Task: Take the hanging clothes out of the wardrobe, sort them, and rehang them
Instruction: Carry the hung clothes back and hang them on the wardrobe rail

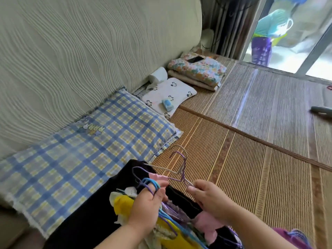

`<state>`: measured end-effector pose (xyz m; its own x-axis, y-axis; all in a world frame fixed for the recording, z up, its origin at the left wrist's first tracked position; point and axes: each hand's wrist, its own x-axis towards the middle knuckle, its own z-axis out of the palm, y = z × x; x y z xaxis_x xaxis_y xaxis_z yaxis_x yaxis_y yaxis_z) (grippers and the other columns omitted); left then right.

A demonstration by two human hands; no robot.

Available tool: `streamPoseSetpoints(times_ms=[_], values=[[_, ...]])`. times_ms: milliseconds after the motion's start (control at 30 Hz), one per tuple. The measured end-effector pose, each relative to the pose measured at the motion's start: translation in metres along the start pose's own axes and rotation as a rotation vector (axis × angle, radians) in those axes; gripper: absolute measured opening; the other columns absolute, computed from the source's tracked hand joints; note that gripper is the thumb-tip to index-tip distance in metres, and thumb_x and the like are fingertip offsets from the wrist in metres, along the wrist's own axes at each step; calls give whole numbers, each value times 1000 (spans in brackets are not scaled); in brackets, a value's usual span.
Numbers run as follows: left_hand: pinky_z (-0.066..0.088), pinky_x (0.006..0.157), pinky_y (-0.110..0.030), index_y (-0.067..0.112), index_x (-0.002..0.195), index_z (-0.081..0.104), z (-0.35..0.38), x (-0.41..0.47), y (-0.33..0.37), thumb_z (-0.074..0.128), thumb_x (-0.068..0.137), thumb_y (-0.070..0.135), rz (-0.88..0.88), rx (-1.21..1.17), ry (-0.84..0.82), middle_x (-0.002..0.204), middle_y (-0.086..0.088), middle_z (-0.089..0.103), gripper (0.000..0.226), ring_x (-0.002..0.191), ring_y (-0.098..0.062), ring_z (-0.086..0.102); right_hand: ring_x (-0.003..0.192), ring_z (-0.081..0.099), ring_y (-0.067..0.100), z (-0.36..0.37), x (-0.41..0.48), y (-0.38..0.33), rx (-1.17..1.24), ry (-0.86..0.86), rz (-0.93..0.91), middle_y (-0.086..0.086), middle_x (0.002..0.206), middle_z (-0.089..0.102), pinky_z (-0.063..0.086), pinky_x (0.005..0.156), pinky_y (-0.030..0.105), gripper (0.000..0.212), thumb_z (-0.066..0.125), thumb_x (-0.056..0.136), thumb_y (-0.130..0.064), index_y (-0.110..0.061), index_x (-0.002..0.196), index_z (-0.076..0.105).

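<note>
head cam, the only view: the left hand (145, 211) is low in the middle of the shot with its fingers curled through the hooks of a bunch of hangers (150, 184), blue and purple wire ones. their wires run down under the palm into the pile of clothes (179, 228). the right hand (210, 200) is just beside it, thumb and fingers pinching the necks of two loose hangers (180, 166), one beige and one purple, with the hooks sticking up and away over the bamboo mat (251, 159). the pile sits right under both hands at the bottom edge, partly on the mat and partly over the near end of a blue and yellow plaid pillow (98, 150). in the pile i can make out a black garment (86, 225), a yellow garment (124, 203) and a pink garment (206, 225), all bunched together. some purple fabric (287, 237) pokes in at the bottom right corner. further back along the ribbed cream sofa back (71, 51) there's a small white pillow (172, 88) with a little blue toy (168, 104) on it, a toilet roll (159, 76), and a folded floral blanket (199, 71) with a phone (195, 59) lying on top. a glass sliding door (314, 49) is at the top right.
</note>
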<state>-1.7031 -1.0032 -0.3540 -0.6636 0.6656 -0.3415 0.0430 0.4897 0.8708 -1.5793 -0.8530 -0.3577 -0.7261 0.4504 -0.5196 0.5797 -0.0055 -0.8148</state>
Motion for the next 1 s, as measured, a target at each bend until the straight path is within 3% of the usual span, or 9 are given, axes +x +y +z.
streamPoseSetpoints(times_ms=[67,167,400,500,600,733,800,900,1000], values=[[52,85,-28,32,94,64,-13,-21,24,49,96,28,42,-15,33,91,8,68,15,87,-8,64,44,36,6,1,-28,-25,30,19,-26,-10,51,44,30,47,22,23,54,95,-31,-16,78,60],[46,70,-12,29,90,61,-33,-57,69,48,98,24,98,-45,97,79,6,65,16,74,1,60,43,33,7,5,-69,-71,81,-3,-72,-5,53,42,27,44,22,26,53,95,-28,-5,87,60],[50,82,-38,21,85,61,-121,-161,153,48,98,21,229,-159,358,74,5,65,18,75,-13,63,36,29,8,59,-164,-190,85,-165,-240,-5,41,36,23,39,20,24,49,98,-21,-6,83,60],[47,72,-38,23,84,61,-166,-215,171,48,98,17,256,-215,557,76,4,63,20,70,-13,59,37,31,9,89,-199,-240,-36,-215,-315,-7,40,39,24,44,24,25,50,97,-26,-14,79,63],[47,73,-39,24,81,63,-212,-274,196,49,97,13,286,-280,711,76,-2,63,24,73,-22,59,37,31,8,120,-243,-288,-81,-265,-413,-6,42,39,23,45,25,23,52,95,-19,-13,75,59],[50,88,-49,27,81,66,-254,-352,219,51,82,36,340,-239,798,88,-6,69,18,86,-28,65,34,33,6,154,-316,-337,-74,-323,-515,1,51,42,26,38,17,23,45,98,-14,-10,79,58],[51,87,-42,24,76,61,-265,-389,232,51,82,39,377,-190,852,85,-3,67,19,86,-23,65,34,33,8,166,-351,-355,-52,-357,-534,3,48,42,25,36,18,26,43,99,-11,-8,78,58],[39,62,-20,19,65,43,-278,-443,252,53,95,28,406,-90,1002,66,2,50,33,62,-13,48,37,36,10,181,-406,-375,-138,-357,-642,2,49,48,28,38,19,23,47,97,-13,-8,80,61],[34,55,-10,18,82,54,-285,-489,267,50,97,27,468,-55,1096,73,8,53,17,68,-8,49,40,41,13,193,-457,-386,-215,-388,-730,2,52,55,32,43,24,19,51,95,-15,-5,87,65]])
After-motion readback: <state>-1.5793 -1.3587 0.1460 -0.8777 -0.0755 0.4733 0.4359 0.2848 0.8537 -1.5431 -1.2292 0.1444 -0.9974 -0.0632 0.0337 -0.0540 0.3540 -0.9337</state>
